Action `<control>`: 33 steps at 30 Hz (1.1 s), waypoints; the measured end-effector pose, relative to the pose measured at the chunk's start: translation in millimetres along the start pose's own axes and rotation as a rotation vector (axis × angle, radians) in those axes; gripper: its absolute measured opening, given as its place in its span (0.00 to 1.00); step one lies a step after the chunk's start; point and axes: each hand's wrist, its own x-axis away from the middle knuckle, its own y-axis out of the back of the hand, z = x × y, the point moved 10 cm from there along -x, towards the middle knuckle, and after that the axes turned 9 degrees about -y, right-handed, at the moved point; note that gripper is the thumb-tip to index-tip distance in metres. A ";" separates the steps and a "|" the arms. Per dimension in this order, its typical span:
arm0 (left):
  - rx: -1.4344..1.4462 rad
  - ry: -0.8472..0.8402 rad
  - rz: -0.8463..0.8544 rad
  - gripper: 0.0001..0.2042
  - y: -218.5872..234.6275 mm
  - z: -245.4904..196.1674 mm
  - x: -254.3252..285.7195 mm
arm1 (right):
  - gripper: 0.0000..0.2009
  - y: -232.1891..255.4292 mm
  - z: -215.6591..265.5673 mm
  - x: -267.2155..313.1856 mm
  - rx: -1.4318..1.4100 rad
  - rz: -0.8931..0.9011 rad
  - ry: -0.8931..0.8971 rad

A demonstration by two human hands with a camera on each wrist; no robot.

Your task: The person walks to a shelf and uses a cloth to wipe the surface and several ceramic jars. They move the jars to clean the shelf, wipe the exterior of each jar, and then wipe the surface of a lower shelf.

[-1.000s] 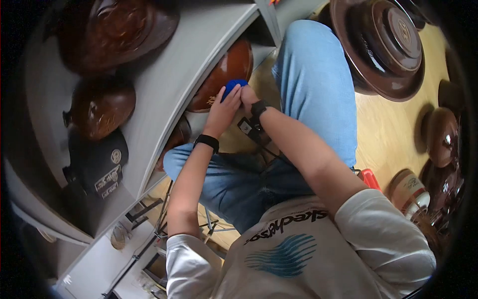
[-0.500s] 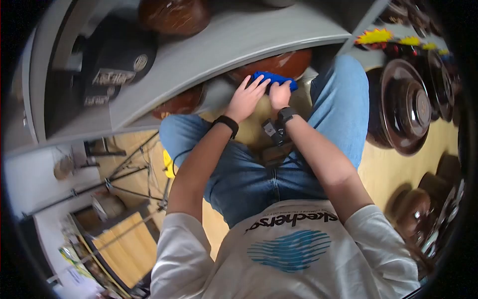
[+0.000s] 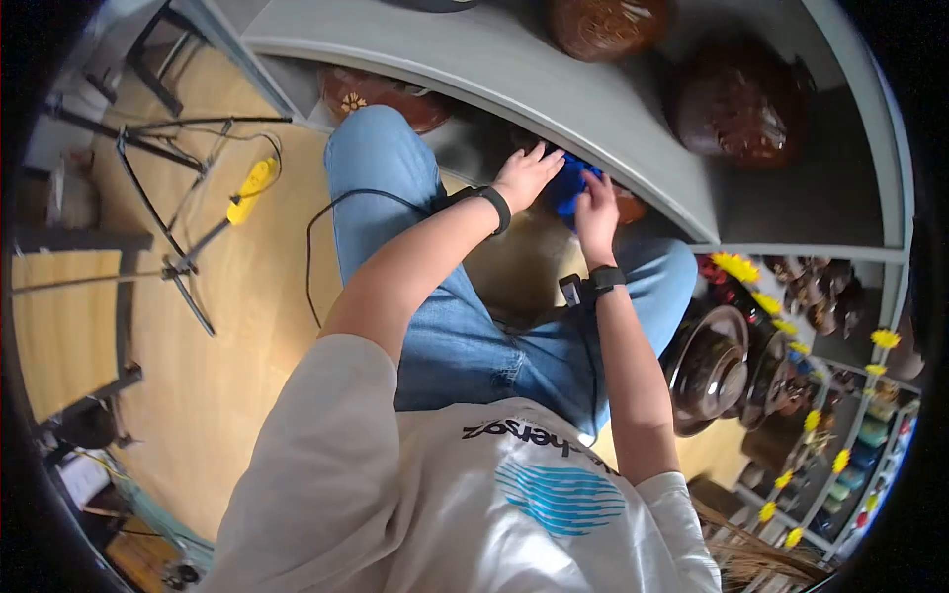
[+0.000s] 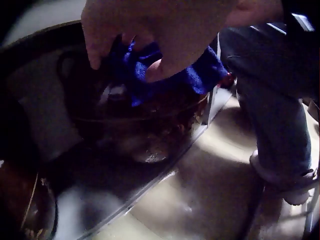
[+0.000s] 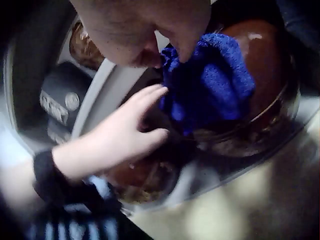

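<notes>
A blue cloth [image 3: 570,186] lies against a glossy reddish-brown pot [image 5: 272,60] on the low shelf. My right hand [image 3: 597,219] pinches the cloth between thumb and fingers; in the right wrist view it comes in from the top. Beside it, my left hand [image 3: 526,180] reaches to the cloth's near edge, its fingers fairly straight and the thumb held apart. The left wrist view shows the cloth [image 4: 195,77] draped over the dark pot's upper part, with a hand partly covering it.
The grey shelf [image 3: 494,84] curves overhead, carrying brown pots [image 3: 736,109]. Another brown pot [image 3: 390,99] sits on the lower level at left. A tripod [image 3: 178,257] and yellow power strip [image 3: 252,190] stand left; large brown dishes [image 3: 714,361] are at right.
The head view has swung, so the shelf and floor appear shifted. Both hands have moved along the low shelf with the cloth, away from the pot they were at earlier.
</notes>
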 end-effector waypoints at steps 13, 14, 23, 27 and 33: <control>0.624 0.244 0.124 0.16 -15.9 4.1 -12.0 | 0.22 -51.1 3.8 -11.0 0.756 0.196 0.194; 0.731 0.291 0.172 0.17 -17.1 4.1 -8.1 | 0.21 -51.7 6.5 -10.3 0.727 0.224 0.222; 0.959 0.637 0.048 0.16 -33.0 11.8 -14.5 | 0.22 -67.7 14.2 -17.5 0.508 0.706 0.333; 1.026 0.902 -0.266 0.15 -41.9 7.2 1.2 | 0.30 -66.7 9.6 -10.8 0.582 0.919 0.223; 1.089 0.792 -0.386 0.30 -12.7 -16.6 -12.5 | 0.37 -45.0 8.1 -14.5 0.833 0.848 0.285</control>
